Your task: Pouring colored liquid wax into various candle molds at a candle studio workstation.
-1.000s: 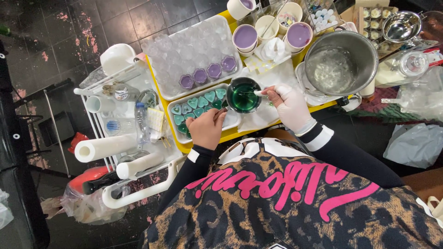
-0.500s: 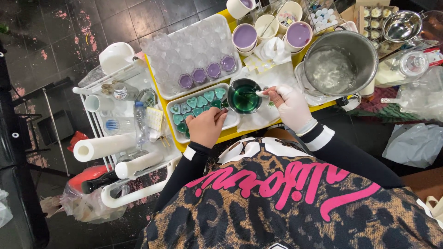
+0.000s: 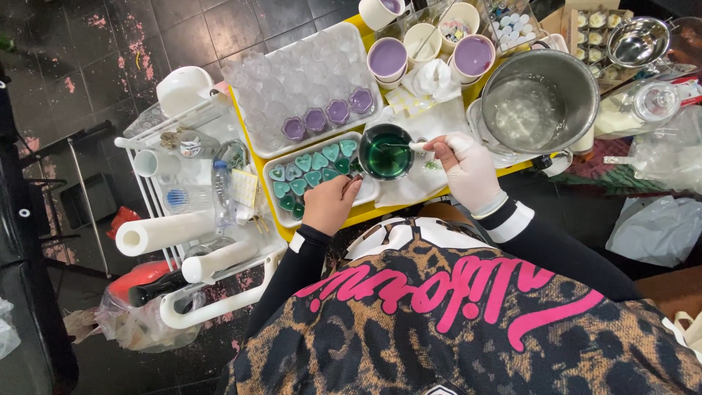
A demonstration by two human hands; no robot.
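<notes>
Green liquid is being stirred in a small cup (image 3: pixel 385 152) on the yellow counter (image 3: pixel 351 216), just beside the heart mould tray (image 3: pixel 311 175). The cup's rim is pinched by the left hand (image 3: pixel 330 206); a stirrer (image 3: pixel 409 145) is gripped by the gloved right hand (image 3: pixel 470 172). Pouring into hearts seems next, needing a steady tilt. Farther off, purple cups (image 3: pixel 387 58) are lined up.

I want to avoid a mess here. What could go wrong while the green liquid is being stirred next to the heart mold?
1. The cup of green liquid sits at the edge of the heart mold tray; the right hand stirring could tip or splash it.
2. The left hand rests on the tray's rim and might jolt the filled hearts.
</notes>
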